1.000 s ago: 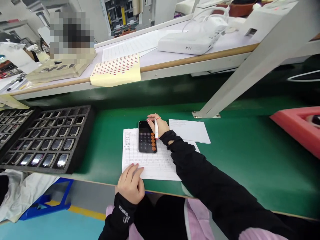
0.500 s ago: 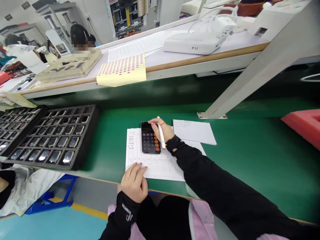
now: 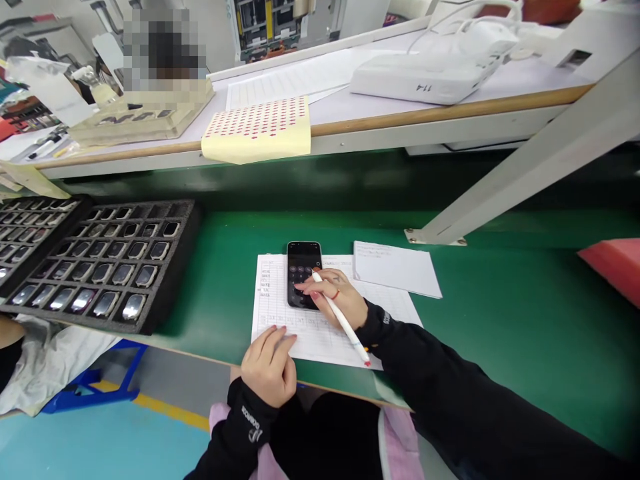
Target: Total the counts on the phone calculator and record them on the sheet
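A smartphone (image 3: 303, 256) showing a dark calculator screen lies on a printed form (image 3: 270, 320) with handwritten figures. Over the lower keys is my right hand (image 3: 345, 300), a fingertip at the screen. That hand also holds a white pen (image 3: 345, 325) between its fingers, its red end pointing down toward the table's front edge. My left hand (image 3: 270, 367) rests flat on the form's lower left edge, fingers stretched and holding nothing. Part of the phone's keypad is hidden behind my right hand.
Black foam trays (image 3: 173, 267) of watch-like parts stand at left. A stack of white paper (image 3: 397, 268) lies right of the phone. A slanted metal post (image 3: 500, 180) and a red object (image 3: 615, 267) are farther right. Above runs a shelf with a power strip (image 3: 415, 79).
My right hand has moved down from the top of the phone to its lower keys, and the pen has tilted. My left hand stays put. The view has shifted slightly.
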Tool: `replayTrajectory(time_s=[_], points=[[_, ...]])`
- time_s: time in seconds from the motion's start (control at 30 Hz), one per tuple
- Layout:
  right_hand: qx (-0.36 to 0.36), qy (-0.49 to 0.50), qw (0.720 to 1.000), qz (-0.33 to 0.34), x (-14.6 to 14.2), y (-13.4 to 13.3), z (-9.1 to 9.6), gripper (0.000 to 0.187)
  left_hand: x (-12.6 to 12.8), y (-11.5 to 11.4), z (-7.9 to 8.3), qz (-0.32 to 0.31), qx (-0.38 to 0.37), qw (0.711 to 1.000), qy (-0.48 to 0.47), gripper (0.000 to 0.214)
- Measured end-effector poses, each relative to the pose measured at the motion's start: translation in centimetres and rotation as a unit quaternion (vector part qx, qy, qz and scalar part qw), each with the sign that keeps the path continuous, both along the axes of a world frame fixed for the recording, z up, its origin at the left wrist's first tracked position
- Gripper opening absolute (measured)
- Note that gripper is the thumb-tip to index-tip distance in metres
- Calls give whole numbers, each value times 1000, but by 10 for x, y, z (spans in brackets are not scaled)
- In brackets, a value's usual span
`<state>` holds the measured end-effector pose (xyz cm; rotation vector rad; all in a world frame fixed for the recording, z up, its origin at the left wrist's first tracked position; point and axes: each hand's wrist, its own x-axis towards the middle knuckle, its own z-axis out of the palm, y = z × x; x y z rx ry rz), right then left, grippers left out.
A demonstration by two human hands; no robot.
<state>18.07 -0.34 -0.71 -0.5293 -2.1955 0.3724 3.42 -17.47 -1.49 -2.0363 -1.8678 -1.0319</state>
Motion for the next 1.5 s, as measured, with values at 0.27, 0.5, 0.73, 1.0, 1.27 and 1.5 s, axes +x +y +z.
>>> replayTrajectory(time_s=[0.27, 0.5, 0.73, 1.0, 1.27, 1.5], points=[[15, -40, 999, -10, 1, -3, 2, 19, 0, 0, 0, -1, -2, 1000, -3, 38], [36, -14, 998, -58, 5, -1, 4, 14, -1, 1, -2, -6, 10, 1000, 1, 38], [40, -16, 995, -85, 6, 2, 2, 10, 3, 0, 0, 45, 18, 999, 8, 33], [41, 30, 996, -70, 30, -3, 8, 16, 4, 0, 2, 47, 16, 999, 5, 32], [51, 9, 998, -34, 31, -6, 9, 15, 3, 0, 0, 45, 22, 999, 10, 33], [35, 30, 998, -40, 24, -8, 8, 12, 4, 1, 1, 46, 26, 999, 6, 31]])
